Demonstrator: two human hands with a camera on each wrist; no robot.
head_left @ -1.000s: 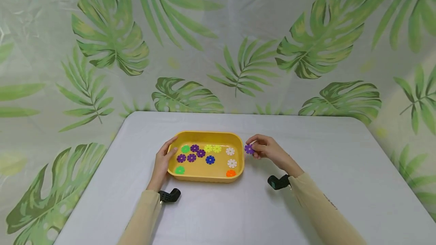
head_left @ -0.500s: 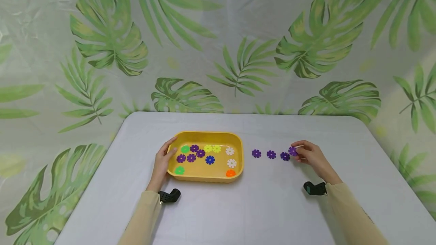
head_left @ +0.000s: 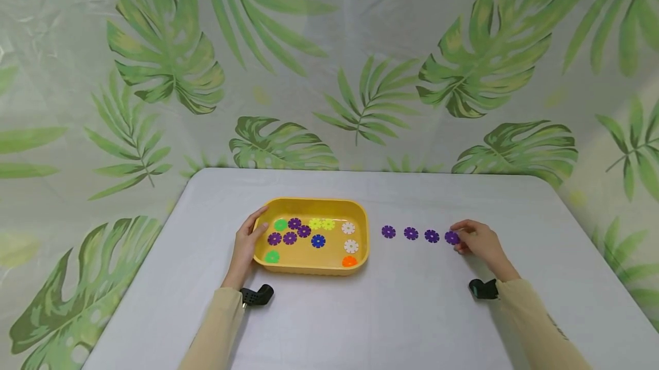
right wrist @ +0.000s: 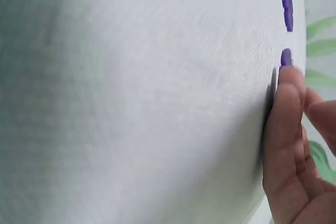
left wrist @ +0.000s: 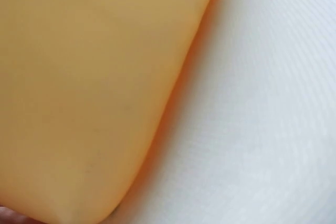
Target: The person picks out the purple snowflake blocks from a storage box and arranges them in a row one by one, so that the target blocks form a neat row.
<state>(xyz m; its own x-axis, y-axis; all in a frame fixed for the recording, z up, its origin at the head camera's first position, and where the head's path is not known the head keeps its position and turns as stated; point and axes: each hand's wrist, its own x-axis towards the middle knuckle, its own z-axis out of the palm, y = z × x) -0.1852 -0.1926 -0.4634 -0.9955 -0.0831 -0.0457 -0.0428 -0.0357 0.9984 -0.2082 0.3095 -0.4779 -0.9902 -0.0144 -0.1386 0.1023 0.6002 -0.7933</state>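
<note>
My left hand (head_left: 246, 251) grips the left end of the yellow tray (head_left: 309, 270), thumb over the rim; the tray's side (left wrist: 94, 87) fills much of the left wrist view. At the right, my right hand (head_left: 481, 244) pinches a purple flower disc (head_left: 452, 238) at table level. Three more purple discs lie in a row to its left: one (head_left: 432, 236) closest, then a second (head_left: 411, 233) and a third (head_left: 388, 231). In the right wrist view, the fingers of my right hand (right wrist: 294, 145) cover most of the pinched disc.
Inside the tray lie several purple discs (head_left: 290, 238), two green, two yellow (head_left: 328, 224), two white (head_left: 350, 246), a blue (head_left: 318, 241) and an orange one (head_left: 349, 261). A white cloth covers the table (head_left: 391, 324), and a leaf-patterned sheet (head_left: 370, 32) hangs behind it.
My right hand has moved right from beside the tray, past the three discs, and lowered its purple disc to the row's right end. My left hand has stayed on the tray.
</note>
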